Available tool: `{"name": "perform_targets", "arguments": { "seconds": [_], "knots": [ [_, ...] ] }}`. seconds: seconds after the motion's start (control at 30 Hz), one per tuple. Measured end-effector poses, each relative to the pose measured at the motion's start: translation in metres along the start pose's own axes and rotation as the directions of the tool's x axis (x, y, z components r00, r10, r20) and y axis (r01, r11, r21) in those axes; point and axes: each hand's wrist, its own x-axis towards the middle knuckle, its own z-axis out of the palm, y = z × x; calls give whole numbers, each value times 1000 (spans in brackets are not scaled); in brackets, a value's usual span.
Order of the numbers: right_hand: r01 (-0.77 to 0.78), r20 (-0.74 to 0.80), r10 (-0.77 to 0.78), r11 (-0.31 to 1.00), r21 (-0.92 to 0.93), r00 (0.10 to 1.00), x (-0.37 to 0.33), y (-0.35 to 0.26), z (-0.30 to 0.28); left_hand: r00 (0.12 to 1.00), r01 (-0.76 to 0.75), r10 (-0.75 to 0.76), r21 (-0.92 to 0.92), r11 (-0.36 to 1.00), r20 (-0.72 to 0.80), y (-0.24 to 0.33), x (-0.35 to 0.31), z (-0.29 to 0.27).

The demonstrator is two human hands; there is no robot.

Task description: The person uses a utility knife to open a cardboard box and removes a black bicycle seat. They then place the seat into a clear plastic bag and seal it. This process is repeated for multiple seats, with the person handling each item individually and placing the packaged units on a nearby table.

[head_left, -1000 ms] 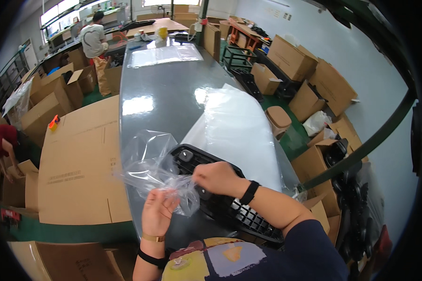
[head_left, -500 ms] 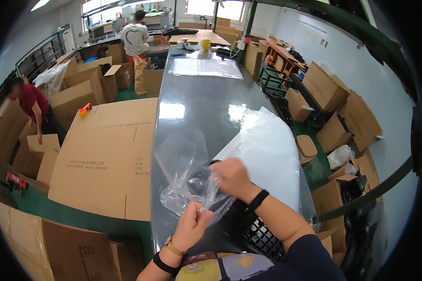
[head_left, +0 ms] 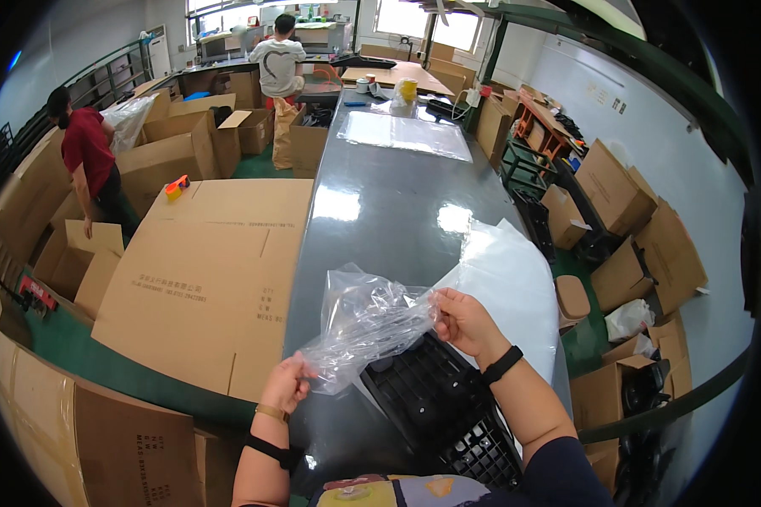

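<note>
A clear plastic bag (head_left: 368, 317) is stretched between my two hands above the grey tabletop. My left hand (head_left: 287, 382) pinches its lower left edge, fingers closed. At the opposite edge my right hand (head_left: 465, 321) grips the bag with closed fingers. Below and partly behind the bag lies a black plastic part (head_left: 427, 389) with a grid of square openings at its near end, close to my body. Neither hand touches that part. A stack of whitish plastic sheets or bags (head_left: 511, 296) lies beside it, to the right of my right hand.
Flattened cardboard (head_left: 199, 296) lies along the table's left side, with an orange tape dispenser (head_left: 176, 188) on it. Flat clear bags (head_left: 406, 135) rest farther up the table (head_left: 389, 203). A person in red (head_left: 89, 160) stands by an open carton at left; another sits at the back.
My hands have moved apart, pulling the bunched bag out wide between them. More of the black plastic part shows. The person in red has straightened up.
</note>
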Motion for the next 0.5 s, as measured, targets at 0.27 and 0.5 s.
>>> {"name": "perform_targets", "arguments": {
  "seconds": [0.27, 0.5],
  "knots": [
    [446, 299, -384, 388, -806, 874, 26, 0, -18, 976, -74, 184, -618, 783, 116, 98, 5, 70],
    [247, 11, -364, 609, -754, 931, 64, -7, -55, 905, -359, 412, 704, 612, 104, 70, 9, 102]
  ]
}}
